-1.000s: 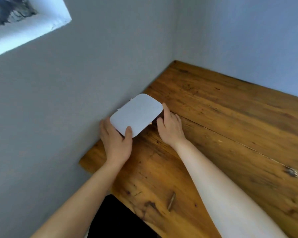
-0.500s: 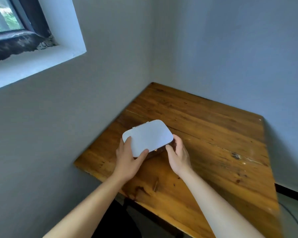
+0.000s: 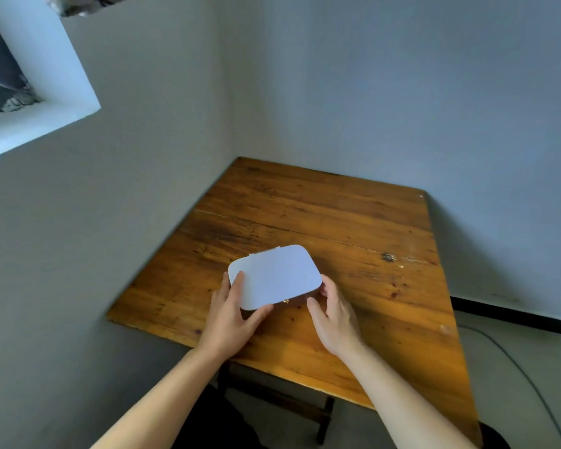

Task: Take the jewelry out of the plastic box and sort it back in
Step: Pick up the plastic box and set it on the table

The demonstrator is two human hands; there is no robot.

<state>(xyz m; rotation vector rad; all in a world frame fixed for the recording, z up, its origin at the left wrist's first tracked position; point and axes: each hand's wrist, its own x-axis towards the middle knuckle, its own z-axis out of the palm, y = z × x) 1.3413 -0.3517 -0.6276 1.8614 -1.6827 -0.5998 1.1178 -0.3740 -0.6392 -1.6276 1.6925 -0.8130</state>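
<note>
Head view: a closed plastic box (image 3: 274,276) with a plain white lid and rounded corners is seen on the wooden table (image 3: 353,222), toward the near left corner and clear of every edge. A small gold clasp (image 3: 286,301) is set at the middle of its front side, and pale hinge tabs show along its far edge. The contents are hidden by the lid, so no jewelry can be made out.

The box is held from both ends. The left hand (image 3: 229,319) is clamped on the left near corner, with the thumb laid along the front rim and the fingers spread up the left side onto the lid. The right hand (image 3: 336,315) is cupped at the right near corner, its fingers curled against the side wall and the thumb pointed toward the clasp.

The tabletop is made of worn brown planks marked with dark stains, scratches and a long seam. It is pushed into a corner of grey walls. A window recess (image 3: 39,92) is seen at upper left. A thin cable (image 3: 515,367) is trailed over the pale floor at lower right. No writing or label can be read anywhere.
</note>
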